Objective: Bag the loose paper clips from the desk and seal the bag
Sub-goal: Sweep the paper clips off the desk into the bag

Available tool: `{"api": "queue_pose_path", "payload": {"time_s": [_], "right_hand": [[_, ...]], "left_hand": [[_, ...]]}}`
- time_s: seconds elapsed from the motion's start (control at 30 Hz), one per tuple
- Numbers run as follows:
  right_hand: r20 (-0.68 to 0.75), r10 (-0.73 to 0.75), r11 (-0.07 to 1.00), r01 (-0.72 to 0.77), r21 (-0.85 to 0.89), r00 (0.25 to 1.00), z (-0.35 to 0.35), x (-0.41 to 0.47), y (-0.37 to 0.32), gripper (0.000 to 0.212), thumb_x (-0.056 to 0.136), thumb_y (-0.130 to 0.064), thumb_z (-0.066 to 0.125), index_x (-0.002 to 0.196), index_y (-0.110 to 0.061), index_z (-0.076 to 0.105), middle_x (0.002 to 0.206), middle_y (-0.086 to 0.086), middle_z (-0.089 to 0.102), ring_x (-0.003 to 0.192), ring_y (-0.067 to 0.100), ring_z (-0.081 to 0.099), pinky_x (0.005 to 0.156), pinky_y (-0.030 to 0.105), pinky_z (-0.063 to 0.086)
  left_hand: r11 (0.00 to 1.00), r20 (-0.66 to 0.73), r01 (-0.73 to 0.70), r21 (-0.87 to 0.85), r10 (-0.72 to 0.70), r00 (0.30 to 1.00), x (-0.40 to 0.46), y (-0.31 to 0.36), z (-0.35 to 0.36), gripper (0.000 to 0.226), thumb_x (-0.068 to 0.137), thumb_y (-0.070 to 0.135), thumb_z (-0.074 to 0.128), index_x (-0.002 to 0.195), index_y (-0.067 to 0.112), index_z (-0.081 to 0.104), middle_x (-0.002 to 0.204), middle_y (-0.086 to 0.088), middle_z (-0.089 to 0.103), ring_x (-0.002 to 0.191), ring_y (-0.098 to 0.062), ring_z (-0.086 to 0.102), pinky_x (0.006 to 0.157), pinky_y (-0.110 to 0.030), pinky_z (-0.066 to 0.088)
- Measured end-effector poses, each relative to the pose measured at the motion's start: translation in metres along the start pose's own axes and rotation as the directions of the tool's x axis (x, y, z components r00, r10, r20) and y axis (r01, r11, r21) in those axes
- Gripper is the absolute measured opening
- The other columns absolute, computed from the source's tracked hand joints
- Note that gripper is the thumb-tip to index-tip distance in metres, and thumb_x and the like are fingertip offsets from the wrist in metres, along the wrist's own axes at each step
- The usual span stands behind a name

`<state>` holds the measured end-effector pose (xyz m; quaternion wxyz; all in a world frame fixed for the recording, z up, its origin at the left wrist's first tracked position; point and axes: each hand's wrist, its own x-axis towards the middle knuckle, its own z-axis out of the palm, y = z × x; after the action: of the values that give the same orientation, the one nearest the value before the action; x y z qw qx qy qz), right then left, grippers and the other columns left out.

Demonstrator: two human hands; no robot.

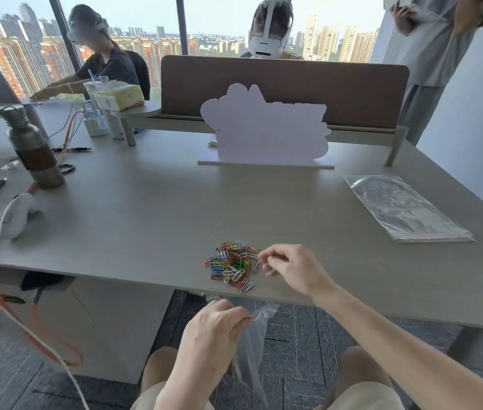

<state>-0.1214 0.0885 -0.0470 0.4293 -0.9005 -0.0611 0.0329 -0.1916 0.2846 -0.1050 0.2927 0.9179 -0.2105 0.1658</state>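
Note:
A heap of coloured paper clips (232, 264) lies on the grey desk (151, 208) close to its front edge. My right hand (289, 267) rests just right of the heap, thumb and forefinger pinched at the heap's right edge, seemingly on a clip. Below the desk edge, my left hand (215, 329) grips the top of a clear plastic bag (252, 347) that hangs down over my lap. Whether any clips are inside the bag I cannot tell.
A stack of spare clear bags (405, 208) lies at the desk's right. A white cut-out sign (266, 128) stands at the back. A metal bottle (34, 149), a white controller (17, 216) with an orange cord and pens sit left. Other people sit beyond.

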Motion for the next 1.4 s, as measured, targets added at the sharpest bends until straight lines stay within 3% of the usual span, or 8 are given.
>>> {"api": "queue_pose_path", "payload": {"time_s": [0.17, 0.37, 0.5, 0.63, 0.77, 0.9, 1.2, 1.4], "right_hand": [[0.026, 0.020, 0.981, -0.015, -0.192, 0.999, -0.001, 0.034, 0.004, 0.035, 0.100, -0.009, 0.051, 0.134, -0.014, 0.061, 0.133, 0.002, 0.066, 0.119, 0.019, 0.064, 0.106, 0.028, 0.046], [0.111, 0.001, 0.993, 0.012, -0.114, 0.994, 0.021, 0.008, -0.001, 0.034, 0.099, -0.006, 0.053, 0.127, -0.018, 0.066, 0.121, -0.004, 0.072, 0.098, 0.021, 0.073, 0.095, 0.033, 0.056], [0.171, 0.023, 0.999, -0.028, 0.025, 0.985, 0.029, -0.011, -0.005, 0.032, 0.100, -0.003, 0.051, 0.123, -0.015, 0.069, 0.109, -0.001, 0.074, 0.093, 0.009, 0.072, 0.092, 0.024, 0.057], [0.121, 0.065, 0.989, -0.080, 0.126, 0.991, 0.022, -0.009, -0.009, 0.029, 0.099, -0.002, 0.050, 0.110, -0.012, 0.075, 0.097, 0.001, 0.076, 0.089, 0.013, 0.074, 0.091, 0.026, 0.058], [0.003, 0.052, 0.998, -0.052, 0.031, 0.999, 0.009, 0.025, -0.004, 0.031, 0.100, -0.001, 0.049, 0.123, -0.009, 0.068, 0.113, 0.005, 0.074, 0.098, 0.018, 0.072, 0.098, 0.035, 0.054], [0.105, 0.016, 0.987, 0.001, -0.161, 0.994, 0.012, 0.049, -0.006, 0.040, 0.101, -0.006, 0.048, 0.140, -0.013, 0.055, 0.139, 0.002, 0.061, 0.126, 0.018, 0.059, 0.110, 0.029, 0.042], [0.204, -0.058, 0.994, 0.075, -0.077, 0.977, 0.034, 0.012, -0.008, 0.035, 0.099, -0.007, 0.052, 0.129, -0.019, 0.066, 0.128, -0.003, 0.067, 0.116, 0.010, 0.061, 0.103, 0.018, 0.043], [0.270, -0.037, 0.992, 0.003, 0.125, 0.962, 0.032, -0.004, -0.009, 0.032, 0.098, 0.001, 0.050, 0.119, -0.013, 0.070, 0.109, 0.003, 0.075, 0.100, 0.012, 0.071, 0.097, 0.027, 0.055]], "left_hand": [[0.998, 0.003, 0.017, 0.053, -0.017, 1.000, -0.001, -0.001, -0.002, 0.006, 0.076, 0.029, 0.077, 0.077, 0.031, 0.071, 0.069, 0.015, 0.062, 0.061, -0.008, 0.058, 0.044, -0.025, 0.048], [0.997, -0.019, 0.042, 0.068, -0.041, 0.999, 0.000, -0.004, -0.006, 0.006, 0.076, 0.030, 0.077, 0.076, 0.031, 0.071, 0.069, 0.015, 0.061, 0.061, -0.009, 0.058, 0.046, -0.025, 0.047], [0.996, -0.029, 0.055, 0.072, -0.053, 0.998, 0.001, -0.003, -0.008, 0.008, 0.074, 0.028, 0.079, 0.077, 0.031, 0.072, 0.070, 0.015, 0.063, 0.060, -0.010, 0.059, 0.048, -0.023, 0.044], [0.995, -0.041, 0.061, 0.073, -0.058, 0.997, 0.003, -0.003, -0.010, 0.012, 0.072, 0.026, 0.081, 0.077, 0.031, 0.071, 0.069, 0.015, 0.063, 0.059, -0.012, 0.059, 0.046, -0.025, 0.046], [0.995, -0.049, 0.051, 0.086, -0.047, 0.998, 0.004, -0.003, -0.010, 0.009, 0.074, 0.028, 0.079, 0.074, 0.030, 0.070, 0.067, 0.015, 0.061, 0.057, -0.011, 0.057, 0.045, -0.025, 0.044], [0.994, -0.042, 0.051, 0.099, -0.047, 0.998, 0.003, -0.005, -0.010, 0.008, 0.075, 0.032, 0.077, 0.073, 0.031, 0.069, 0.065, 0.014, 0.058, 0.058, -0.011, 0.056, 0.044, -0.027, 0.045], [0.993, -0.067, 0.066, 0.099, -0.059, 0.996, 0.002, -0.009, -0.017, 0.006, 0.078, 0.033, 0.075, 0.075, 0.031, 0.070, 0.069, 0.014, 0.061, 0.062, -0.011, 0.058, 0.047, -0.028, 0.046], [0.991, -0.071, 0.083, 0.101, -0.076, 0.995, 0.002, -0.008, -0.019, 0.008, 0.074, 0.032, 0.078, 0.074, 0.031, 0.071, 0.069, 0.016, 0.062, 0.059, -0.010, 0.056, 0.048, -0.021, 0.039]]}}
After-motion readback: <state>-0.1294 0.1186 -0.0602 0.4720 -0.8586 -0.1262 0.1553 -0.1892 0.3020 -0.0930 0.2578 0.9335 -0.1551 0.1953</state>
